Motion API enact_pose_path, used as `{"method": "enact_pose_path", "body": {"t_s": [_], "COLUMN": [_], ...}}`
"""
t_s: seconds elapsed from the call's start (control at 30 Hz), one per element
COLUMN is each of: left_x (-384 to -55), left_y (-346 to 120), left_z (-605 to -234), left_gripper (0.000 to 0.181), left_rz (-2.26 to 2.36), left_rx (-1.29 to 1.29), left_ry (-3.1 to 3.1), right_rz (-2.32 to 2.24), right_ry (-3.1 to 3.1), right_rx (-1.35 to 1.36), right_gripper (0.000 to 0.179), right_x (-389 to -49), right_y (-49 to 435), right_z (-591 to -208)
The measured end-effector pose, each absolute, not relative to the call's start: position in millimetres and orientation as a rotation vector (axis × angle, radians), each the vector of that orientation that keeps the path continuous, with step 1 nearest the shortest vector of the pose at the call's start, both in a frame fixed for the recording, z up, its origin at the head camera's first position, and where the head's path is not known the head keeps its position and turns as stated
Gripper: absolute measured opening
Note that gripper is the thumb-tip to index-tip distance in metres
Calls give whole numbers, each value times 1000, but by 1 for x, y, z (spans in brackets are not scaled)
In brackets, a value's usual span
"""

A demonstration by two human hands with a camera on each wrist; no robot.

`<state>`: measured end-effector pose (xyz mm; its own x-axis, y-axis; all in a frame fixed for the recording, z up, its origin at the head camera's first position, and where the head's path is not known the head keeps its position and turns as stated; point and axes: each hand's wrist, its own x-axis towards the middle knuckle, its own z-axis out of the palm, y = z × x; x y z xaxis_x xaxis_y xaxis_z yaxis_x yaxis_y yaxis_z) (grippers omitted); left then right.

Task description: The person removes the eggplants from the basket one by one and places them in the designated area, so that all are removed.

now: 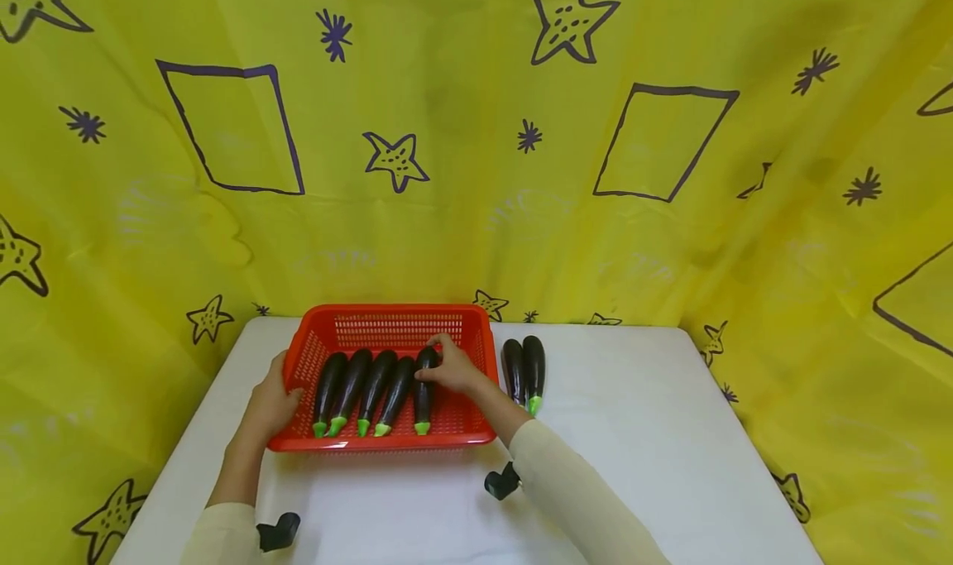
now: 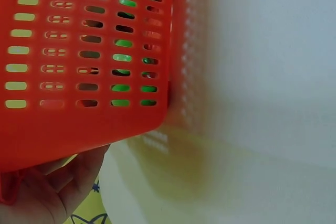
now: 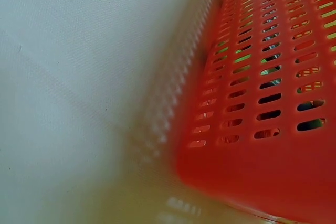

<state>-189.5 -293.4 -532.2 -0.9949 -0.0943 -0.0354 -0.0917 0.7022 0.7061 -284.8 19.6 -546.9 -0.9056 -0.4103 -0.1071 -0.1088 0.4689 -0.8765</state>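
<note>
A red plastic basket (image 1: 383, 442) with slotted walls stands on the table, with several dark purple eggplants (image 1: 350, 391) lying side by side in it, green stem ends toward me. My left hand (image 1: 270, 404) grips the basket's left side; in the left wrist view its fingers (image 2: 84, 174) curl around the wall. Inside the basket, my right hand (image 1: 451, 368) holds the rightmost eggplant (image 1: 423, 399) near its upper end, thumb on one side and fingers on the other. The right wrist view has only the basket's slotted wall (image 3: 252, 156), with the right hand out of sight.
Two more eggplants (image 1: 533, 366) lie together on the white tabletop (image 1: 633, 433), just right of the basket. Behind the table and along both sides hangs a yellow curtain (image 1: 462, 242) with drawn stars and outlines. A black wrist-camera piece (image 1: 502, 481) sits by each forearm.
</note>
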Motion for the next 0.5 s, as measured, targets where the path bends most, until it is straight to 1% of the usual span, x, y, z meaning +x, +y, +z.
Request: {"method": "enact_pose_path", "body": {"t_s": [0.23,0.5], "left_x": [-192,-191], "left_y": [-293,-291], "left_z": [-535,-534], "left_gripper": [72,72], "left_rz": [-1182,-1154], "left_rx": [155,152], "left_ry": [-2887,-2890], "right_rz": [-1421,-1456], "right_ry": [2380,2259], "right_rx": [-482,-520], "right_gripper": [59,66], "right_x": [-284,-283], "right_y": [21,24], "right_z": [-547,-545]}}
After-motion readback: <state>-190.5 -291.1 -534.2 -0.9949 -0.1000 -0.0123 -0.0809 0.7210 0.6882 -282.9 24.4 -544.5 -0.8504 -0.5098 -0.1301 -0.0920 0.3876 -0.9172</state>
